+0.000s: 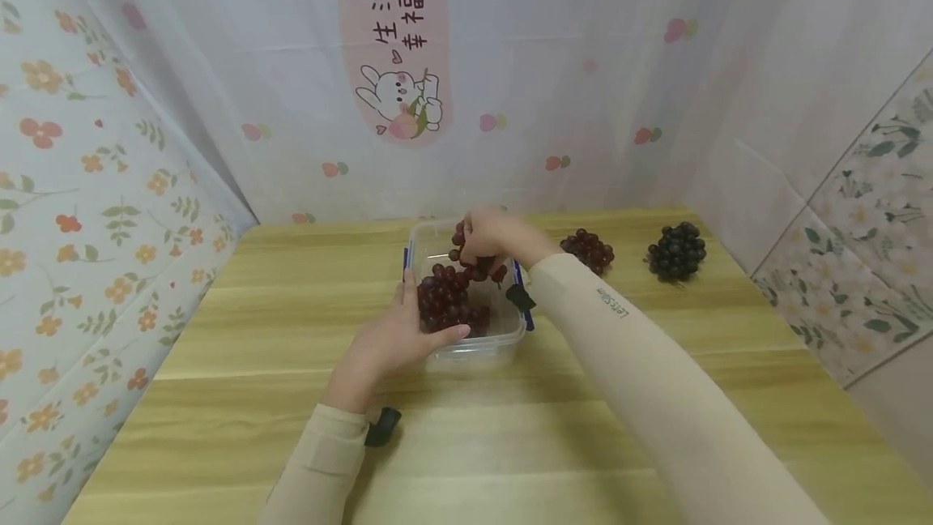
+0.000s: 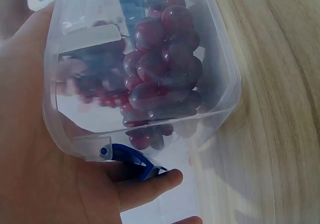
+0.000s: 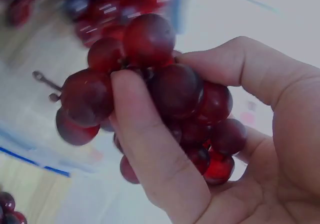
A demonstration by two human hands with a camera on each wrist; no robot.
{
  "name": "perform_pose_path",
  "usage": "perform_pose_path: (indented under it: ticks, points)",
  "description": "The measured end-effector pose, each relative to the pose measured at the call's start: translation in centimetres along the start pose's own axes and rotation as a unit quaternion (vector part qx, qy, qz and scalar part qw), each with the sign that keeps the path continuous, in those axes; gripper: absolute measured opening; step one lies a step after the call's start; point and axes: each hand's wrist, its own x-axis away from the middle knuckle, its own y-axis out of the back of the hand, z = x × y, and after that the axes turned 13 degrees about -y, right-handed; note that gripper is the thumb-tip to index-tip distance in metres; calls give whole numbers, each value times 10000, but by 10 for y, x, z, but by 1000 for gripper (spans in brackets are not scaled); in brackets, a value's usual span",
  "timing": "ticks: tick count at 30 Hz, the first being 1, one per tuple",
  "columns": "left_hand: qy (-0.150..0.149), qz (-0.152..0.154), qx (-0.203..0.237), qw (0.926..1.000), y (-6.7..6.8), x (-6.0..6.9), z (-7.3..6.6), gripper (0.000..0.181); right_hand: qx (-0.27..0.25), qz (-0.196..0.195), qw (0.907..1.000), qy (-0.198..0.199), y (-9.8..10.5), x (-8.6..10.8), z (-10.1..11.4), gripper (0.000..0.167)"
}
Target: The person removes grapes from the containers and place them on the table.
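Note:
A clear plastic box [image 1: 477, 343] with blue side clips stands on the table, a bunch of dark red grapes [image 1: 440, 298] lying in its left part. My left hand [image 1: 394, 335] rests against the box's near left corner, thumb along the front rim. In the left wrist view its fingers [image 2: 150, 189] reach out straight beside a blue clip [image 2: 132, 156]. Over the far part of the box, my right hand [image 1: 487, 235] holds another bunch of red grapes [image 3: 180, 91]. The right wrist view shows thumb and fingers pinching this bunch, a short bare stem poking out.
Right of the box lie a red grape bunch [image 1: 589, 249] and, farther right, a black grape bunch [image 1: 676, 251]. The wooden table [image 1: 306, 290] backs onto a printed curtain [image 1: 466, 177]. Patterned cloth [image 1: 109, 209] hangs on the left.

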Motion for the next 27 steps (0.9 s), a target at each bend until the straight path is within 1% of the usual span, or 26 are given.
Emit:
perform_pose_path:
  ticks: [2, 4, 8, 11, 13, 17, 19, 22, 25, 27]
  points:
    - [10, 11, -38, 10000, 1, 0, 0, 147, -460, 38, 9987, 232, 5, 14, -3, 22]
    - [7, 11, -62, 10000, 2, 0, 0, 147, -853, 42, 9954, 439, 8, 28, -7, 21]
    - [-6, 22, -43, 10000, 2, 1, -1, 148, -1320, -179, 9887, 694, 6, 57, -16, 20]
    - [0, 26, 22, 10000, 1, 0, -1, 148, -1633, -393, 9826, 795, 0, 76, -24, 21]
    - [5, 17, 53, 10000, 1, -1, 0, 148, -1904, -502, 9768, 848, -5, 88, -28, 20]
    - [0, -3, 26, 10000, 1, -4, 1, 148, -2324, -694, 9668, 810, -12, 108, -38, 20]
    - [-2, -18, -3, 10000, 1, -4, 0, 148, -2317, -904, 9658, 738, -14, 117, -44, 21]
    - [38, -26, -29, 10000, 0, -4, 0, 150, -2093, -1350, 9669, 547, -17, 130, -55, 21]
    - [91, -26, -49, 9999, 0, -2, -1, 150, -1934, -1727, 9651, 356, -20, 142, -68, 22]
    - [105, -40, -73, 9999, 0, -2, -1, 150, -2021, -1803, 9620, 336, -23, 148, -78, 22]
